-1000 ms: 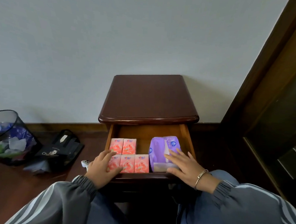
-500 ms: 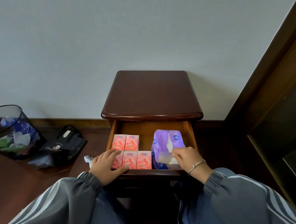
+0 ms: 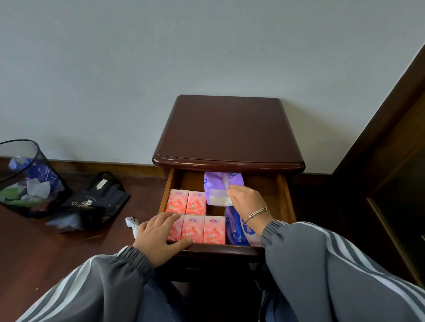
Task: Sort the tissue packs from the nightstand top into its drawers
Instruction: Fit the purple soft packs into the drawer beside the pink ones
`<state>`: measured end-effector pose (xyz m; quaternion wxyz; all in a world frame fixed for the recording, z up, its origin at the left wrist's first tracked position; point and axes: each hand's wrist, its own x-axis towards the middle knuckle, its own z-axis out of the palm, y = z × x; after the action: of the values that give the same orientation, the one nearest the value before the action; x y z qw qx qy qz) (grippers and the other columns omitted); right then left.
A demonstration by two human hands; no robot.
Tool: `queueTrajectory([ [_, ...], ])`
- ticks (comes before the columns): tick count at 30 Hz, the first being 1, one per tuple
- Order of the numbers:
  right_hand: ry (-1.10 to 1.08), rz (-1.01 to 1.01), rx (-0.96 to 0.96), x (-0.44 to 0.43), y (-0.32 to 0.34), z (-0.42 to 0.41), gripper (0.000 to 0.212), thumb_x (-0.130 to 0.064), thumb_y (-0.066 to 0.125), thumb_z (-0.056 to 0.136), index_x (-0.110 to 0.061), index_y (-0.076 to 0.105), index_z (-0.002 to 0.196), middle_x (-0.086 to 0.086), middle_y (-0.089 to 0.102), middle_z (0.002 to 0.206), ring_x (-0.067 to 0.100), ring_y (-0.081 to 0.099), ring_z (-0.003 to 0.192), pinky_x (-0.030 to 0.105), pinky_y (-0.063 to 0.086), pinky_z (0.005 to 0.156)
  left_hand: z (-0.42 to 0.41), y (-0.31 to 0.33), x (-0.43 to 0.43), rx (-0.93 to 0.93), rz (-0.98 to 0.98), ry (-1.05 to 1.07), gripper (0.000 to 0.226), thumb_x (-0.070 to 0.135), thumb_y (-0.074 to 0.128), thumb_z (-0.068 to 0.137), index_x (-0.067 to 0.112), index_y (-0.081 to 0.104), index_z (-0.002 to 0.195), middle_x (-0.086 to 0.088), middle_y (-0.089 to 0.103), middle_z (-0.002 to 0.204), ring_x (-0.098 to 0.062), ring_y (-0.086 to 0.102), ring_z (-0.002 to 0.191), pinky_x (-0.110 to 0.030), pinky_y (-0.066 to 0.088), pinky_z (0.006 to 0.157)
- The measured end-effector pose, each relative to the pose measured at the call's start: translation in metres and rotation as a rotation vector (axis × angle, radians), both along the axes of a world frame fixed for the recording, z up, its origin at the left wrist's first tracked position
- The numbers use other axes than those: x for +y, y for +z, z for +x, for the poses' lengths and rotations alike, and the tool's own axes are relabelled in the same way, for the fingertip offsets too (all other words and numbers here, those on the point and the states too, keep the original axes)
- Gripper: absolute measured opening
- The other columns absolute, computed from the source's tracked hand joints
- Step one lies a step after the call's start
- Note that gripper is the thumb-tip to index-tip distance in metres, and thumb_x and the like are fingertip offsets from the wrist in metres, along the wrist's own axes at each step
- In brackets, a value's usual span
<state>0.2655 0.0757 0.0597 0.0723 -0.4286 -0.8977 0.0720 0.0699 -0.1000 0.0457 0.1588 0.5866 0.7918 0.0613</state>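
While my left hand (image 3: 160, 237) rests flat on the pink rectangular tissue packs (image 3: 214, 230) at 7 o'clock, my right hand (image 3: 247, 199) now pinches the soft purple plastic tissue pack (image 3: 215, 185), lifted toward the wooden drawer (image 3: 285, 201)'s 12 o'clock, probably a final rearranging.

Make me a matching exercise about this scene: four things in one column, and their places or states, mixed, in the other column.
1 purple pack
2 pink packs
3 bin
4 left hand

a on the floor, at the left
b on the drawer's front edge
c in rows in the drawer
d held by the right hand

Pairs: 1-d, 2-c, 3-a, 4-b
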Motion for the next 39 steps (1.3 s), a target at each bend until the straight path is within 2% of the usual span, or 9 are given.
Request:
queueTrajectory([
  [7,0.039,-0.259,0.201,0.016,-0.017,0.003,0.035,-0.009,0.04,0.098,-0.003,0.054,0.129,0.01,0.051,0.139,0.019,0.034,0.138,0.024,0.024,0.11,0.002,0.0,-0.001,0.017,0.003,-0.003,0.08,0.08,0.039,0.077,0.038,0.028,0.144,0.014,0.026,0.151,-0.012,0.021,0.141,-0.04,0.017,0.113],
  [13,-0.051,-0.23,0.247,0.031,-0.022,0.002,0.03,-0.014,0.044,0.097,-0.003,0.063,0.118,0.015,0.056,0.133,0.025,0.045,0.131,0.032,0.037,0.103,0.002,-0.002,-0.002,0.022,-0.004,-0.007,0.081,0.081,0.036,0.077,0.038,0.026,0.145,0.014,0.024,0.153,-0.011,0.017,0.143,-0.04,0.016,0.113],
  [17,-0.064,-0.284,0.198,0.036,-0.027,-0.013,0.029,-0.015,0.041,0.097,-0.004,0.063,0.112,0.016,0.052,0.136,0.032,0.05,0.124,0.037,0.045,0.095,0.003,-0.001,-0.002,0.023,0.012,-0.001,0.079,0.08,0.036,0.077,0.038,0.029,0.144,0.015,0.025,0.153,-0.009,0.016,0.143,-0.038,0.015,0.113],
  [22,-0.008,-0.306,-0.001,0.043,-0.033,-0.011,0.035,-0.019,0.039,0.098,-0.017,0.053,0.13,0.008,0.043,0.145,0.024,0.029,0.14,0.039,0.022,0.113,0.004,0.0,-0.003,0.032,0.013,-0.005,0.079,0.08,0.037,0.078,0.037,0.029,0.144,0.014,0.025,0.153,-0.009,0.015,0.143,-0.037,0.014,0.113],
  [25,-0.104,-0.367,0.122,0.045,-0.036,-0.001,0.038,-0.032,0.047,0.096,-0.023,0.05,0.133,0.003,0.036,0.15,0.025,0.049,0.125,0.028,0.041,0.095,0.004,-0.001,-0.003,0.028,0.01,-0.005,0.079,0.079,0.037,0.078,0.037,0.03,0.144,0.014,0.024,0.154,-0.009,0.014,0.144,-0.037,0.013,0.113],
  [29,-0.226,-0.35,0.344,0.043,-0.043,0.005,0.042,-0.029,0.048,0.096,-0.02,0.046,0.137,0.006,0.046,0.143,0.023,0.047,0.128,0.029,0.044,0.094,0.004,-0.001,-0.003,0.035,0.005,-0.006,0.079,0.08,0.035,0.078,0.037,0.029,0.144,0.014,0.023,0.154,-0.009,0.012,0.144,-0.037,0.013,0.114],
  [31,-0.372,-0.434,0.425,0.045,-0.043,0.005,0.044,-0.031,0.047,0.097,-0.017,0.043,0.138,0.009,0.055,0.133,0.026,0.057,0.114,0.029,0.048,0.084,0.004,-0.001,-0.003,0.034,0.0,-0.006,0.079,0.081,0.035,0.078,0.038,0.029,0.144,0.014,0.023,0.154,-0.009,0.012,0.144,-0.037,0.013,0.114],
  [37,-0.384,-0.411,0.35,0.047,-0.038,-0.011,0.035,-0.022,0.041,0.097,-0.007,0.057,0.125,0.015,0.06,0.126,0.033,0.055,0.113,0.032,0.043,0.089,0.006,-0.001,-0.003,0.049,0.034,0.0,0.078,0.079,0.037,0.078,0.038,0.032,0.143,0.015,0.027,0.153,-0.008,0.014,0.144,-0.036,0.014,0.113],
  [39,-0.357,-0.383,0.314,0.046,-0.038,-0.012,0.033,-0.022,0.04,0.097,-0.006,0.061,0.117,0.015,0.064,0.118,0.032,0.058,0.106,0.03,0.044,0.081,0.006,0.0,-0.003,0.049,0.031,0.002,0.078,0.079,0.038,0.078,0.037,0.032,0.143,0.015,0.026,0.153,-0.008,0.013,0.144,-0.036,0.014,0.113],
])
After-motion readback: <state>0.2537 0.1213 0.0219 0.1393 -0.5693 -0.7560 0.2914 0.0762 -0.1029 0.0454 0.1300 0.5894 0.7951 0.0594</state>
